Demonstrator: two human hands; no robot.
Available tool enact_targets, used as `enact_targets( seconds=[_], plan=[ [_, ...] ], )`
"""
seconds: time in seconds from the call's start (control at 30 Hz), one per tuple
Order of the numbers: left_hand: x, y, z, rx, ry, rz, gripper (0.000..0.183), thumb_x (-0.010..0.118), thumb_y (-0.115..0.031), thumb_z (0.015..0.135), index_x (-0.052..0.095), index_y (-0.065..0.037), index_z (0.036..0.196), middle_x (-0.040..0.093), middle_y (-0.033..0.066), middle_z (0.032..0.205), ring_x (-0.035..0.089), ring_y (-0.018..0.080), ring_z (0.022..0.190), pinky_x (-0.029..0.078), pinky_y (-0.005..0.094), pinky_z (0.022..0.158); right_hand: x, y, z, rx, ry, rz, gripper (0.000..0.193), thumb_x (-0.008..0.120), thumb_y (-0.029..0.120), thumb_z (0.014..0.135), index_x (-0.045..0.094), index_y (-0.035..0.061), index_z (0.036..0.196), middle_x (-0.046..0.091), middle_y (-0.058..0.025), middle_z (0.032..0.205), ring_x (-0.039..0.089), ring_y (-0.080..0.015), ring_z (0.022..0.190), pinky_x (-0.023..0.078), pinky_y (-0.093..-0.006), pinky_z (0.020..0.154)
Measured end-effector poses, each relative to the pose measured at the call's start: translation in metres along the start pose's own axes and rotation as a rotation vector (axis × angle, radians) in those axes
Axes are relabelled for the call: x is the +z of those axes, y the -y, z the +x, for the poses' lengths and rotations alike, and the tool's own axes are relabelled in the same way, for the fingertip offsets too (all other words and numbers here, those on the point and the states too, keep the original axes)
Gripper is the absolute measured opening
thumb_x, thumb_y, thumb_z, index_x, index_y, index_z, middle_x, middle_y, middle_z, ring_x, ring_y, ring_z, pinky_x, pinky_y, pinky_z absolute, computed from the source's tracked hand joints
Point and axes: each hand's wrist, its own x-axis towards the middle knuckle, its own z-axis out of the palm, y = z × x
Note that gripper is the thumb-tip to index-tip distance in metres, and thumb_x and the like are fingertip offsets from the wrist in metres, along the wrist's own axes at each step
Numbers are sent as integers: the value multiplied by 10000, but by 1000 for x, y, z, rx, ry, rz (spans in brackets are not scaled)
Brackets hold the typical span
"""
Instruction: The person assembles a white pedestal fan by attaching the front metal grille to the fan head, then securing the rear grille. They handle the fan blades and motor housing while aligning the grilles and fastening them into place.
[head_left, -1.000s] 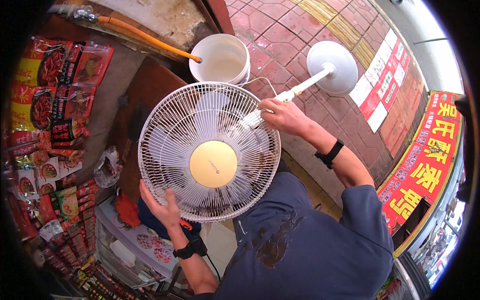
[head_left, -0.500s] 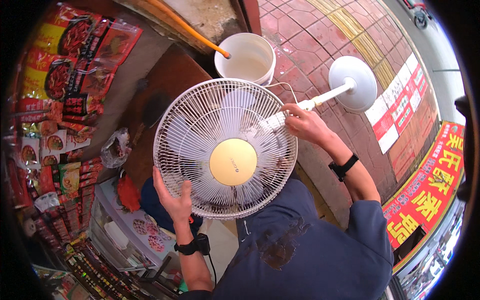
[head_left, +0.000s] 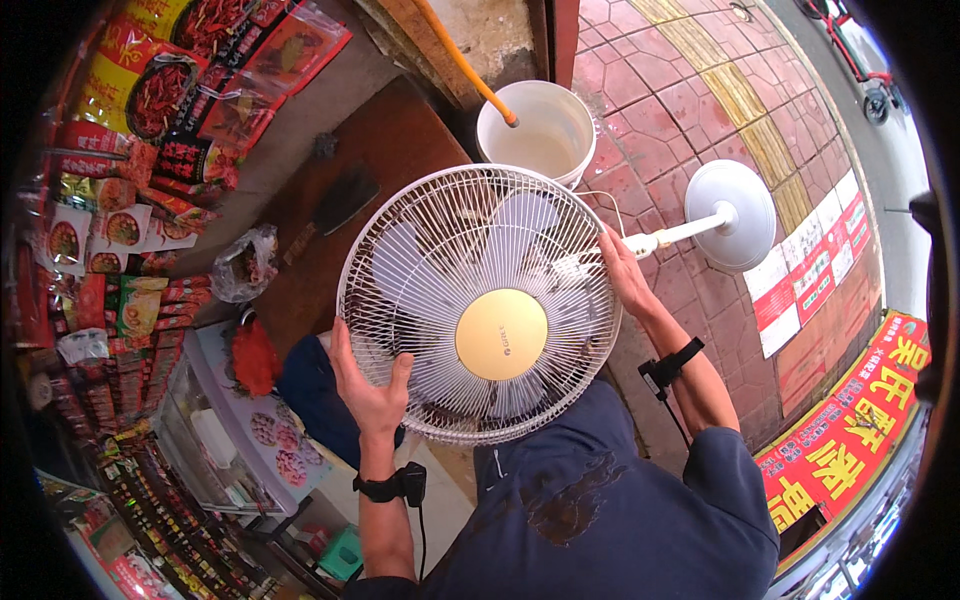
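Note:
A pedestal fan [head_left: 501,335] with a white wire cage and a yellow centre cap lies across in front of me, its cage turned up toward me. My left hand [head_left: 372,392] grips the left rim, thumb over the front wires and fingers along the edge. On the opposite rim, my right hand [head_left: 627,275] holds the cage from the side, its fingers partly hidden behind the wires. Pale blades show through the cage. A white pole [head_left: 680,233] runs from behind the cage to a round white base [head_left: 731,216] at the right.
Beyond the fan stands a white bucket [head_left: 538,130] with an orange hose [head_left: 468,65] reaching into it. Hanging food packets [head_left: 140,90] line the left, above a glass-sided case [head_left: 205,440]. Reddish paving [head_left: 650,130] lies right, with a red sign [head_left: 850,430] near the edge.
My right hand has left the fan's neck area and now holds the cage's right rim. My left hand stays on the left rim. The whole view has shifted slightly.

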Motion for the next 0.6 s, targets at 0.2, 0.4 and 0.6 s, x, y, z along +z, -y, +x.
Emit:
enact_targets(
  seconds=[0.2,0.4,0.6],
  plan=[
    [-1,-1,3,10,-6,36,948,835,-476,859,398,74,1496,436,298,1514,434,455,1408,371,519,1161,-2,12,1,27,48,63,520,462,373,1127,470,5,1495,599,-34,1315,531,-115,1196,423,-306,1052],
    [0,-1,5,20,-8,35,946,839,-480,848,403,80,1475,440,293,1491,446,455,1381,369,523,1155,5,58,64,-37,198,-165,616,429,478,1113,530,-23,1456,595,-102,1374,521,-200,1299,369,-340,1138],
    [-2,-5,5,19,-5,56,951,835,-483,853,397,84,1479,435,300,1491,445,448,1382,368,523,1155,52,102,140,108,392,-400,617,524,502,1062,649,-33,1344,708,-91,1198,633,-173,1099,480,-322,1007]
  ],
)
